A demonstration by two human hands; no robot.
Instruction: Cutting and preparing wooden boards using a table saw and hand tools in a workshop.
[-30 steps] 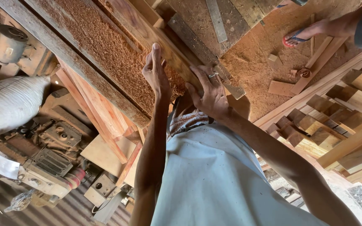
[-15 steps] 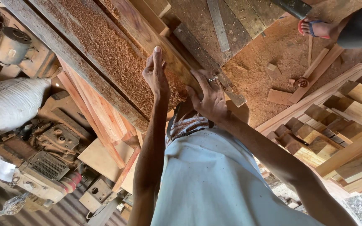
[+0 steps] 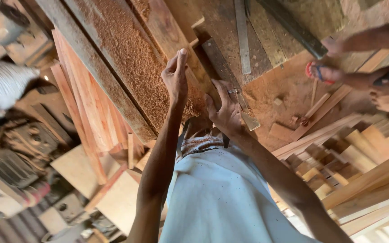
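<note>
A long reddish wooden plank (image 3: 167,33) lies on a workbench covered in sawdust (image 3: 127,58). My left hand (image 3: 176,78) stands on edge with straight fingers, pressed flat against the plank's side. My right hand (image 3: 225,110), with a ring on one finger, lies over the plank's near end, fingers spread and thumb hooked around it. Both forearms reach out from my white shirt (image 3: 221,198) at the bottom.
Another person's sandalled foot (image 3: 325,72) and leg stand at the upper right on the sawdust floor. Stacked timber strips (image 3: 365,166) fill the right side. Reddish boards (image 3: 84,103) lean at the left, with a white sack (image 3: 1,90) and machine parts (image 3: 19,153) beyond.
My hands stay on the plank in nearly the same pose. The other person's foot has shifted lower in the view, and a second bare foot has come in at the right.
</note>
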